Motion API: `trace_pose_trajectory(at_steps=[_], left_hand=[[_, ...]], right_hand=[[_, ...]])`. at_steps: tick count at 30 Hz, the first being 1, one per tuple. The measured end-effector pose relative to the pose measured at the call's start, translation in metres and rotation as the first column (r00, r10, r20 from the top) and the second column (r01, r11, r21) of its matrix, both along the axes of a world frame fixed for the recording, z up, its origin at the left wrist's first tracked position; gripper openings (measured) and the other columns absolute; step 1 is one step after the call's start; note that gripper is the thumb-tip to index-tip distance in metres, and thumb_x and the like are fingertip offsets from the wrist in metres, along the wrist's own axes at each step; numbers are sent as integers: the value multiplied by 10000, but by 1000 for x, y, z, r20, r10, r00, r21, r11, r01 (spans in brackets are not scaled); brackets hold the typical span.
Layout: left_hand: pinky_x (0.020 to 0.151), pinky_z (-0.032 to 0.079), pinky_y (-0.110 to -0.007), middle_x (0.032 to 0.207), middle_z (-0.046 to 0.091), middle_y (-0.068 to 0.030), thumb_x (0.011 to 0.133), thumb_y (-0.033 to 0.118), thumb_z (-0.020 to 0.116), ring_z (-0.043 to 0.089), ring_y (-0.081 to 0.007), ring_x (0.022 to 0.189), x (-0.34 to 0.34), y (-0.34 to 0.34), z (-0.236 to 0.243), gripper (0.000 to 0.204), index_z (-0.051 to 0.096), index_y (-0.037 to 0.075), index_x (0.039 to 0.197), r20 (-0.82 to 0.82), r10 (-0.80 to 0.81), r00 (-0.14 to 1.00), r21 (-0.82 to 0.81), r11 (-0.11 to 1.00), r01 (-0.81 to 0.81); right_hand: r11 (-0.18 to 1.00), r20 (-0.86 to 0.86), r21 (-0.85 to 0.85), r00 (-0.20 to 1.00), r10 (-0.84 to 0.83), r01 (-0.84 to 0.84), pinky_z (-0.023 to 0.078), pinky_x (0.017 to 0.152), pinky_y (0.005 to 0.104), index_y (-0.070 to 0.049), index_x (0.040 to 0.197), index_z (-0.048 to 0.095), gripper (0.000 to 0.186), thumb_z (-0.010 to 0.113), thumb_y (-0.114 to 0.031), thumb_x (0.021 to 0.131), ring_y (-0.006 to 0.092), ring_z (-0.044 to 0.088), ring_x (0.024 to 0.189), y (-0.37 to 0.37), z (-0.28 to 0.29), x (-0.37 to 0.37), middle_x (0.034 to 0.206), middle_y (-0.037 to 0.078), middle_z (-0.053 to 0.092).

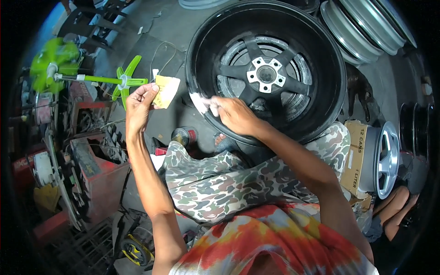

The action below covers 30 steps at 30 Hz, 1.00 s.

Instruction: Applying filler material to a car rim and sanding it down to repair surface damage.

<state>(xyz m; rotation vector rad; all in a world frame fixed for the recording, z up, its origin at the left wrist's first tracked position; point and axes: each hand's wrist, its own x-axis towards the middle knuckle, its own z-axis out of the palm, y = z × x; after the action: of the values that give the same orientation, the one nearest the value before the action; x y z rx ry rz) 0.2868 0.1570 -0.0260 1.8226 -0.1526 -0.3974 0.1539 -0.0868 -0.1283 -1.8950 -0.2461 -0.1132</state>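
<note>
A large black wheel rim (337,78) with several spokes lies face up in front of me. My left hand (139,103) pinches a small yellow card (166,93), with a pale smear on its right part, to the left of the rim. Over the rim's left edge, my right hand (236,114) is closed, its fingertips blurred against a white patch (199,102) that looks like paste. Whether those fingers grip a small tool cannot be made out.
A green fan (54,66) lies at left beside red machinery (98,169). Silver rims (362,27) stand at back right. A cardboard box (353,158) and another silver rim (388,160) are at right, near another person's legs (396,208). A can (184,136) stands by my foot.
</note>
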Motion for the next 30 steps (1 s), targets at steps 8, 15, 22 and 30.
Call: trace_pose_trajectory(at_steps=[8, 15, 22, 30], left_hand=[[594, 483, -213, 857, 701, -19, 932, 181, 694, 627, -63, 687, 0, -5, 3, 213, 689, 7, 1053, -21, -14, 1000, -9, 1000, 14], [596, 504, -217, 867, 716, -41, 944, 191, 678, 649, -69, 710, -10, -13, 6, 241, 684, -11, 1076, 38, -72, 997, 24, 997, 71], [608, 557, -239, 877, 703, -56, 948, 169, 663, 663, -95, 726, -18, -23, 15, 220, 678, -19, 1061, -28, -249, 968, -44, 968, 248], [652, 573, -248, 901, 707, -63, 945, 175, 672, 685, -112, 769, -2, 0, -13, 211, 682, -13, 1040, -21, -131, 991, -157, 980, 126]], right_hand=[[997, -28, -75, 999, 33, -35, 487, 688, 379, -3, 1288, 575, 400, 435, 35, 915, 323, 620, 723, 4, 22, -14, 826, 174, 617], [984, 102, -178, 994, 28, -9, 517, 705, 379, -63, 1224, 628, 449, 496, 102, 828, 325, 633, 760, -21, 66, -22, 881, 108, 636], [799, 263, -587, 902, 342, -132, 520, 548, 406, -62, 959, 616, 207, 566, 41, 786, 363, 639, 642, -16, 124, 26, 1172, 45, 678], [909, 206, -348, 927, 312, -229, 510, 624, 428, -61, 1064, 629, 310, 521, 61, 801, 377, 645, 732, -18, 97, 24, 1024, 116, 667]])
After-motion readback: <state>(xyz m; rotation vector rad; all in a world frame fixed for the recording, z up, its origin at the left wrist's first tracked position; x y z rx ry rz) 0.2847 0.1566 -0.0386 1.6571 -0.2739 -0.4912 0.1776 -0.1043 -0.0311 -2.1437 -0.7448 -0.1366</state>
